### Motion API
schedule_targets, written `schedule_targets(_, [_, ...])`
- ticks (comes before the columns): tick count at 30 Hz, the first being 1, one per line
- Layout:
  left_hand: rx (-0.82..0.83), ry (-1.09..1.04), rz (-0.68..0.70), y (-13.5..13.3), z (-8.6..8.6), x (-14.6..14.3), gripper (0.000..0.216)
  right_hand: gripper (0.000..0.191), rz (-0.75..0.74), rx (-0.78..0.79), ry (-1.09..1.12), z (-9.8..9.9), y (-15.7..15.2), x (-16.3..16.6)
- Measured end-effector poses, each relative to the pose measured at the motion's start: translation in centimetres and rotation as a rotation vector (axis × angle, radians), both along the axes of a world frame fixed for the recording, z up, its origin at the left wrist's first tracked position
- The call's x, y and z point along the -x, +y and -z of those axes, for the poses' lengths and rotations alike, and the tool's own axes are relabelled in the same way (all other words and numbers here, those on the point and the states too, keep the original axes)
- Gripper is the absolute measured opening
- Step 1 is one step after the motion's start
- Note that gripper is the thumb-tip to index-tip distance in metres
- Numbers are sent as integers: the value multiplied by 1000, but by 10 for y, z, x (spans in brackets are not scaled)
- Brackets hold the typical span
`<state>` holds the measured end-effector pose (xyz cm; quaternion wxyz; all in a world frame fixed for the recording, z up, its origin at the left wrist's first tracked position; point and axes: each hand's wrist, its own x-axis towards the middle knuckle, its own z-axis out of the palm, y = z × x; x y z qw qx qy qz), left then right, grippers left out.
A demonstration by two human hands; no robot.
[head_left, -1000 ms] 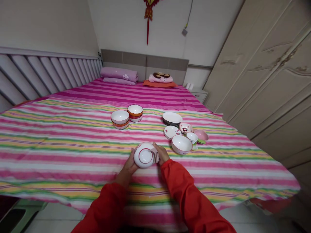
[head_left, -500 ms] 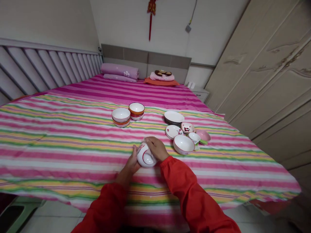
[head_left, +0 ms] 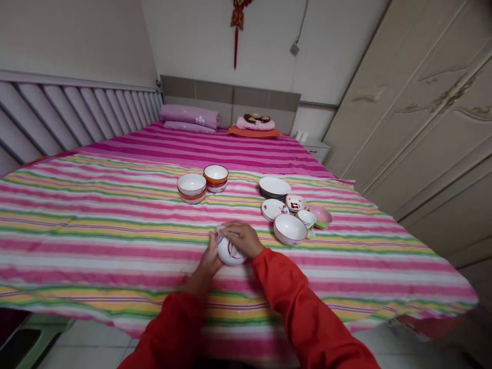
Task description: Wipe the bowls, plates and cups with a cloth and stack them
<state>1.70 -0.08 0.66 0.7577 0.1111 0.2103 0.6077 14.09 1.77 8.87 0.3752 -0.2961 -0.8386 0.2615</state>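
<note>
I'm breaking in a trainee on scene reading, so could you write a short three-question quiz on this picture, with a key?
1. Multiple choice: what does the left hand hold?
A. a stack of plates
B. a white bowl
C. a red tassel

2. True or false: the pink bowl lies to the left of the flowered plates.

3. Fill in the missing word: the right hand presses a pale ____ against the outside of the held item.

Key: 1. B; 2. False; 3. cloth
</note>
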Motion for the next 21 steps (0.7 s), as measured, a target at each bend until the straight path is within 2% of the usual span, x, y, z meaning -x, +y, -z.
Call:
schedule_targets(2, [-28, -14, 6, -1, -3, -2, 59, 28, 79, 101, 189, 16, -2, -9])
schedule_targets(5, [-19, -3, -16, -1, -2, -2, 63, 34, 214, 174, 340, 40, -16, -16])
schedule_targets(11, [55, 56, -69, 2, 2, 1, 64, 50, 367, 220, 386, 74, -56, -19])
schedule_targets(14, [59, 69, -66, 3, 4, -1, 66, 52, 387, 130, 315, 88, -70, -19])
schedule_targets(17, [38, 62, -82, 5, 5, -3, 67, 53, 389, -40, 184, 101, -79, -17])
schedule_targets(21, [68, 96, -123, 5, 6, -4, 61, 61, 247, -318, -30, 109, -83, -10])
